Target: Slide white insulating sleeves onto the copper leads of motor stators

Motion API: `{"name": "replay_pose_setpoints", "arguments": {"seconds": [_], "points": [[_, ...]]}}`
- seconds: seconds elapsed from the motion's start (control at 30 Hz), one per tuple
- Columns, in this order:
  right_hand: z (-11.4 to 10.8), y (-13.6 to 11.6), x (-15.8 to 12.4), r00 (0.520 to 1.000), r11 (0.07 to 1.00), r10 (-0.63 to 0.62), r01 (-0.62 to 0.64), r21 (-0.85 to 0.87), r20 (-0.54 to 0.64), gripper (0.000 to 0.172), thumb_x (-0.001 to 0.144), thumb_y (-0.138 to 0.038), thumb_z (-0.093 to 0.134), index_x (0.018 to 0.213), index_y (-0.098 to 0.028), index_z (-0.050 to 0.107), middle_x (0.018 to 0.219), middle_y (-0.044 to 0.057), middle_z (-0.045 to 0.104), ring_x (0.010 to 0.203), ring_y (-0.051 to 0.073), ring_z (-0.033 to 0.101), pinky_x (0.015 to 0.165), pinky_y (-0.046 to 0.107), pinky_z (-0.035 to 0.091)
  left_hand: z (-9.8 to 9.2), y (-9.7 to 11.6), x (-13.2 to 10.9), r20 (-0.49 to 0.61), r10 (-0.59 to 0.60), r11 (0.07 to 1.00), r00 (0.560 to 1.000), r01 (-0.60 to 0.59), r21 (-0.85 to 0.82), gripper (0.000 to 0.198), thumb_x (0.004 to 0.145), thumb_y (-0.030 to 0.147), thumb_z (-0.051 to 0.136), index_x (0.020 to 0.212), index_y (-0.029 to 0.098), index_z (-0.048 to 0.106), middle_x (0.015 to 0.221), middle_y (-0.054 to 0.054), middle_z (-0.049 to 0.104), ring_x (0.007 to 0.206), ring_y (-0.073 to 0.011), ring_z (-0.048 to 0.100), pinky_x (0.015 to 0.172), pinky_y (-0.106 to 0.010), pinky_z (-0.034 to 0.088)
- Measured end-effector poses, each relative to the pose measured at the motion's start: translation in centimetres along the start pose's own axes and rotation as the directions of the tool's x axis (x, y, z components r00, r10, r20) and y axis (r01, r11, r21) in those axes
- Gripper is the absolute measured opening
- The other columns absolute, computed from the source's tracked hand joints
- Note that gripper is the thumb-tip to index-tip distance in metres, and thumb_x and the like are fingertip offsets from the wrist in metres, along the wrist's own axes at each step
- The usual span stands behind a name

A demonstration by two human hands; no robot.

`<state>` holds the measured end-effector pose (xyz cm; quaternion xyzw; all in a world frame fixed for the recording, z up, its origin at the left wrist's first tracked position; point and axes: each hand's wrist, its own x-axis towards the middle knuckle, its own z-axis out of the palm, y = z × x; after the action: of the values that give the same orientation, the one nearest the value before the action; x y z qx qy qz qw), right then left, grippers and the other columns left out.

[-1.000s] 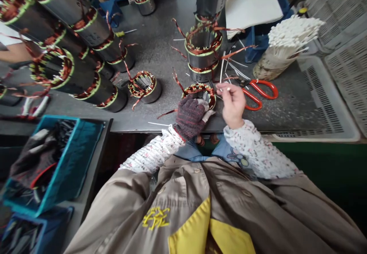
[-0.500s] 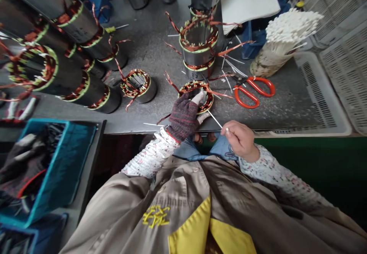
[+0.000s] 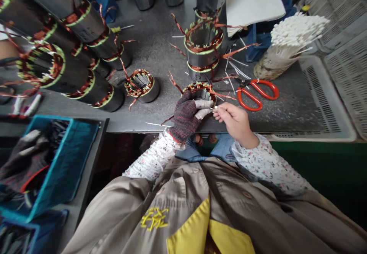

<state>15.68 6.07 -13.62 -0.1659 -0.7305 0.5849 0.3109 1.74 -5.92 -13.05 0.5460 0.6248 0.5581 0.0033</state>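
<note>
A metal ring with copper windings [image 3: 197, 88] stands near the table's front edge. My left hand [image 3: 187, 114], in a dark knitted glove with pale fingertips, grips its front rim, with fingers over the opening. Bare and pinched, my right hand [image 3: 233, 120] is at the ring's right front side, holding a thin white tie whose pale end [image 3: 215, 108] shows at the fingertips. Most of the tie is hidden. Red-handled scissors [image 3: 256, 93] lie to the right, with loose white strips [image 3: 236, 68] behind them.
Two stacked wound rings [image 3: 203, 49] stand behind. Another wound ring [image 3: 150, 91] is at the left, beside tall leaning stacks [image 3: 77, 74]. A bundle of white ties [image 3: 296, 30] stands at the right, near a white basket [image 3: 341, 128]. A teal bin [image 3: 83, 151] sits at the left.
My right hand has moved up and left to the ring, and the long stretch of white tie between them no longer shows. The left fingers have shifted along the rim. The view has shifted slightly.
</note>
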Motion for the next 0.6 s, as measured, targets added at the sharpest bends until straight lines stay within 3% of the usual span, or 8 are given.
{"name": "replay_pose_setpoints", "arguments": {"seconds": [0.13, 0.27, 0.43, 0.53, 0.6], "points": [[-0.6, -0.6, 0.1, 0.993, 0.987, -0.097, 0.104, -0.123, 0.061, 0.042, 0.1, -0.055, 0.055, 0.078, -0.021, 0.066, 0.074, 0.003, 0.067, 0.065, 0.015, 0.061, 0.062, 0.03, 0.049, -0.2, 0.1, 0.4, -0.025, 0.017, 1.0, 1.0, -0.017, -0.022, 0.017, 0.1, 0.04, 0.068, 0.099, 0.025, 0.078, 0.101, -0.005, 0.078, 0.102, -0.0208, 0.074, 0.094, -0.045, 0.061], [-0.2, -0.2, 1.0, 0.993, 0.94, -0.109, 0.116, -0.321, 0.04, 0.031, 0.092, -0.041, 0.058, 0.069, -0.021, 0.059, 0.064, 0.001, 0.059, 0.061, 0.015, 0.054, 0.062, 0.031, 0.042, -0.6, 0.2, 0.4, 0.074, 0.0, 0.999, 0.997, -0.003, 0.041, 0.02, 0.101, 0.04, 0.066, 0.106, 0.024, 0.077, 0.106, -0.006, 0.079, 0.103, -0.0208, 0.075, 0.102, -0.046, 0.059], [-0.1, -0.7, 1.3, 0.993, 0.923, -0.102, 0.116, -0.368, 0.056, 0.026, 0.086, -0.04, 0.061, 0.068, -0.021, 0.056, 0.069, 0.001, 0.056, 0.057, 0.013, 0.046, 0.057, 0.029, 0.035, -1.0, 0.4, 0.4, 0.111, 0.086, 0.983, 0.99, -0.102, 0.152, 0.018, 0.103, 0.036, 0.062, 0.108, 0.025, 0.076, 0.102, -0.003, 0.081, 0.101, -0.0194, 0.076, 0.105, -0.046, 0.056], [-0.8, -2.3, 0.9, 0.982, 0.901, -0.095, 0.155, -0.405, 0.165, 0.032, 0.089, -0.038, 0.058, 0.063, -0.021, 0.052, 0.061, 0.0, 0.051, 0.057, 0.013, 0.046, 0.059, 0.031, 0.033, -1.0, 0.6, 0.4, 0.161, 0.115, 0.954, 0.98, -0.154, 0.256, 0.017, 0.104, 0.031, 0.059, 0.11, 0.026, 0.074, 0.107, -0.001, 0.08, 0.103, -0.0189, 0.075, 0.109, -0.047, 0.052], [-1.6, -3.6, 0.7, 0.972, 0.942, -0.064, 0.134, -0.309, 0.226, 0.034, 0.094, -0.036, 0.055, 0.064, -0.021, 0.054, 0.06, 0.0, 0.052, 0.058, 0.014, 0.048, 0.06, 0.031, 0.037, -0.9, 0.8, 0.4, 0.18, 0.093, 0.942, 0.979, -0.145, 0.302, 0.016, 0.104, 0.03, 0.058, 0.111, 0.026, 0.072, 0.108, -0.001, 0.08, 0.105, -0.0196, 0.074, 0.111, -0.049, 0.049]]}}
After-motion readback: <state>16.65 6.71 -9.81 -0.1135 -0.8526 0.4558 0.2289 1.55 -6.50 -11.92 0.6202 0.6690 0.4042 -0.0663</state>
